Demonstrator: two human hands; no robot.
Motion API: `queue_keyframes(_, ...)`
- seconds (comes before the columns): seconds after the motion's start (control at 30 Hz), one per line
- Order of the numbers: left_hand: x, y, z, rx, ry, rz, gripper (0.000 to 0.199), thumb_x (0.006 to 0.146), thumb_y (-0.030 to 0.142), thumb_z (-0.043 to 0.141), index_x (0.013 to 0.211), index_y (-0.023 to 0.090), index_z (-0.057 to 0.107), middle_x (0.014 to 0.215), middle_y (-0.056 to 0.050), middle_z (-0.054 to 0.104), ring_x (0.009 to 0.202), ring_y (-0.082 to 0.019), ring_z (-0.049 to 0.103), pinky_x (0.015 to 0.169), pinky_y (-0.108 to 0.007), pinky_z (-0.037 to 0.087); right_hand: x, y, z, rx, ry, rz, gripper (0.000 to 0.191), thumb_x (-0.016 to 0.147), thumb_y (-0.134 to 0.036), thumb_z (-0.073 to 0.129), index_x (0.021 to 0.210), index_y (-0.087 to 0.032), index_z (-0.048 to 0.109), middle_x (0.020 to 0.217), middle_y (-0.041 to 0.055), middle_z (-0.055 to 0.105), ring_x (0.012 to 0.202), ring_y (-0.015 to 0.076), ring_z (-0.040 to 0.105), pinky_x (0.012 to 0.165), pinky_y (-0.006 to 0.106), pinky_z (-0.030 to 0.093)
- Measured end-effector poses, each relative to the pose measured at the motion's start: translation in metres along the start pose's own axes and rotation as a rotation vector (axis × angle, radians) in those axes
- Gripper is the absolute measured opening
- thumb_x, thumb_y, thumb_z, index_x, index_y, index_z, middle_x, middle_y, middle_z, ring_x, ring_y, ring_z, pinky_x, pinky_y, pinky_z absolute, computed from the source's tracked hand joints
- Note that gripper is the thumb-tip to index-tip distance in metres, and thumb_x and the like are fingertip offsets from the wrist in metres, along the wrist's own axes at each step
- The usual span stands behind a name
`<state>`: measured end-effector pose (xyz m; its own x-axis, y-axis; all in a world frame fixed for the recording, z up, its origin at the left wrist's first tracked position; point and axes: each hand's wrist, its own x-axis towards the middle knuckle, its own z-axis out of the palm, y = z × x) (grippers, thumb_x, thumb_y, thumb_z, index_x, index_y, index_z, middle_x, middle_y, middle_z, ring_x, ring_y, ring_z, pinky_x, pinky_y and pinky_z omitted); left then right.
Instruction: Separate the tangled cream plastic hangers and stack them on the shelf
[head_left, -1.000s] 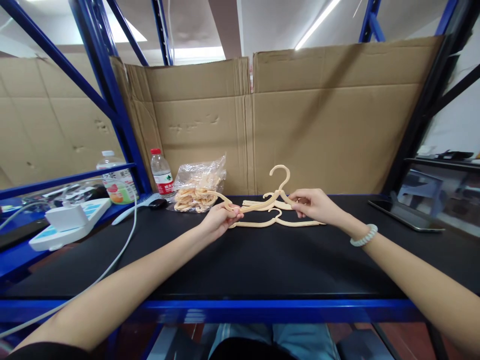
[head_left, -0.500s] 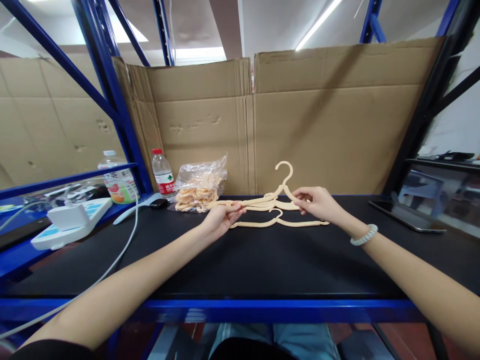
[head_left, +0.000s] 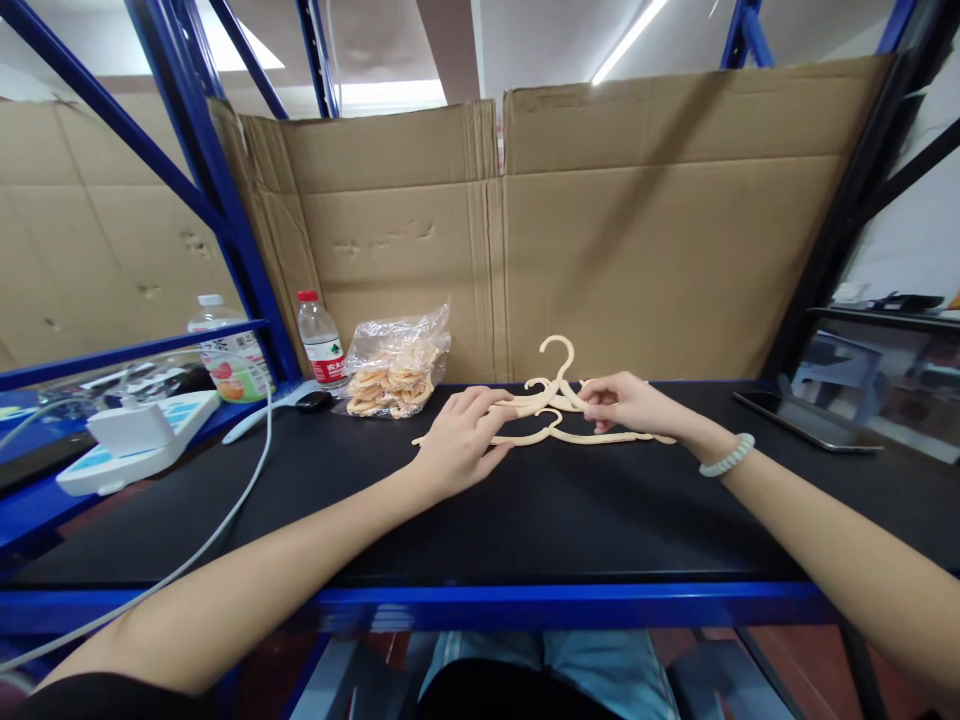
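Several cream hangers lie around the middle of the black table. My right hand (head_left: 621,403) pinches the right arm of one hanger (head_left: 559,362), whose hook stands up above the others. My left hand (head_left: 465,440) is palm down over the left arms of the hangers, its fingers spread, with fingertips touching them. Nearest to me, another hanger (head_left: 600,438) lies flat, its left part running under my left hand. Behind it a smaller hook shows, partly covered by the raised hanger.
At the back left stand a clear bag of cream pieces (head_left: 397,375), a red-capped bottle (head_left: 322,345) and a larger bottle (head_left: 229,360). A white power strip (head_left: 139,445) with a cable is at the left. A dark tablet (head_left: 806,420) lies at the right. Cardboard (head_left: 637,230) forms the back wall.
My left hand has gone from pinching a hanger's left arm to lying spread over the hangers. The hanger in my right hand has come down a little, toward the table.
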<state>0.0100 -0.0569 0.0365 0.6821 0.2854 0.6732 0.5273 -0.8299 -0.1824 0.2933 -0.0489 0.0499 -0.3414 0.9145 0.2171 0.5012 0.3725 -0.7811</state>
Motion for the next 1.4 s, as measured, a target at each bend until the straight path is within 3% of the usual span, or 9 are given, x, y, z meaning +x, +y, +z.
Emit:
queue_keyframes(0.07, -0.001, -0.006, 0.004, 0.018, -0.124, -0.089, 0.026, 0.082, 0.025, 0.06, 0.106, 0.017, 0.055, 0.107, -0.009, 0.063, 0.098, -0.024, 0.057, 0.083, -0.037, 0.044, 0.0, 0.002, 0.007, -0.037, -0.072, 0.011, 0.02, 0.07, -0.028, 0.064, 0.084, -0.015, 0.062, 0.068, 0.0021, 0.063, 0.058, 0.0153, 0.063, 0.057, 0.026, 0.052)
queue_keyframes(0.17, -0.003, -0.013, 0.01, -0.047, -0.32, -0.171, 0.01, 0.084, 0.021, 0.058, 0.093, 0.018, 0.059, 0.087, -0.003, 0.066, 0.08, -0.018, 0.061, 0.072, -0.028, 0.045, 0.001, 0.004, 0.014, -0.158, -0.145, -0.002, 0.017, 0.071, -0.024, 0.061, 0.085, -0.015, 0.061, 0.07, 0.0025, 0.065, 0.064, 0.0164, 0.064, 0.061, 0.026, 0.05)
queue_keyframes(0.3, -0.005, -0.015, 0.013, -0.044, -0.433, -0.146, 0.007, 0.083, 0.018, 0.055, 0.086, 0.018, 0.062, 0.085, -0.003, 0.065, 0.08, -0.017, 0.061, 0.07, -0.026, 0.044, -0.001, 0.004, 0.017, -0.355, -0.206, -0.019, 0.012, 0.069, -0.02, 0.061, 0.079, -0.015, 0.065, 0.073, 0.0034, 0.067, 0.069, 0.0169, 0.062, 0.063, 0.025, 0.048)
queue_keyframes(0.53, -0.005, -0.011, 0.012, 0.007, -0.467, -0.167, 0.012, 0.085, 0.02, 0.052, 0.087, 0.018, 0.063, 0.089, -0.003, 0.065, 0.083, -0.018, 0.061, 0.068, -0.025, 0.045, -0.002, 0.004, 0.019, -0.5, -0.208, -0.061, 0.008, 0.068, -0.016, 0.061, 0.073, -0.015, 0.066, 0.066, 0.0014, 0.064, 0.06, 0.0141, 0.057, 0.055, 0.023, 0.041)
queue_keyframes(0.63, -0.006, -0.01, 0.013, 0.067, -0.465, -0.111, 0.016, 0.088, 0.021, 0.048, 0.089, 0.017, 0.064, 0.09, -0.005, 0.064, 0.084, -0.018, 0.06, 0.071, -0.027, 0.046, -0.002, 0.003, 0.017, -0.55, -0.19, -0.058, 0.008, 0.066, -0.014, 0.063, 0.074, -0.015, 0.065, 0.068, 0.0014, 0.064, 0.063, 0.0144, 0.058, 0.055, 0.023, 0.04)
queue_keyframes(0.87, -0.008, -0.011, 0.018, 0.165, -0.452, -0.067, 0.024, 0.088, 0.011, 0.045, 0.099, 0.018, 0.065, 0.102, -0.006, 0.063, 0.089, -0.02, 0.057, 0.074, -0.029, 0.047, -0.001, 0.005, 0.011, -0.629, -0.154, 0.063, 0.028, 0.066, -0.007, 0.063, 0.093, -0.012, 0.063, 0.072, 0.0013, 0.066, 0.061, 0.0138, 0.057, 0.054, 0.023, 0.038)
queue_keyframes(1.03, -0.008, -0.015, 0.022, 0.153, -0.485, -0.069, 0.037, 0.082, 0.001, 0.044, 0.109, 0.017, 0.063, 0.103, -0.006, 0.065, 0.094, -0.021, 0.058, 0.079, -0.031, 0.048, 0.001, 0.007, 0.006, -0.661, -0.195, 0.083, 0.021, 0.066, -0.006, 0.06, 0.085, -0.013, 0.067, 0.072, 0.0014, 0.066, 0.061, 0.0136, 0.057, 0.053, 0.023, 0.037)
queue_keyframes(1.3, -0.01, -0.026, 0.027, 0.073, -0.411, -0.069, 0.036, 0.087, 0.005, 0.042, 0.115, 0.017, 0.06, 0.115, -0.011, 0.06, 0.109, -0.022, 0.054, 0.089, -0.034, 0.048, 0.005, 0.019, -0.001, -0.686, -0.156, 0.034, 0.019, 0.067, -0.009, 0.06, 0.083, -0.015, 0.068, 0.074, 0.0027, 0.066, 0.065, 0.0147, 0.057, 0.055, 0.024, 0.038)
queue_keyframes(1.4, -0.01, -0.032, 0.027, 0.047, -0.427, -0.097, 0.034, 0.088, 0.006, 0.041, 0.114, 0.015, 0.06, 0.112, -0.01, 0.062, 0.106, -0.022, 0.057, 0.089, -0.033, 0.048, 0.006, 0.022, -0.002, -0.678, -0.154, 0.024, 0.016, 0.068, -0.011, 0.06, 0.081, -0.016, 0.067, 0.073, 0.0029, 0.066, 0.065, 0.0152, 0.057, 0.056, 0.024, 0.038)
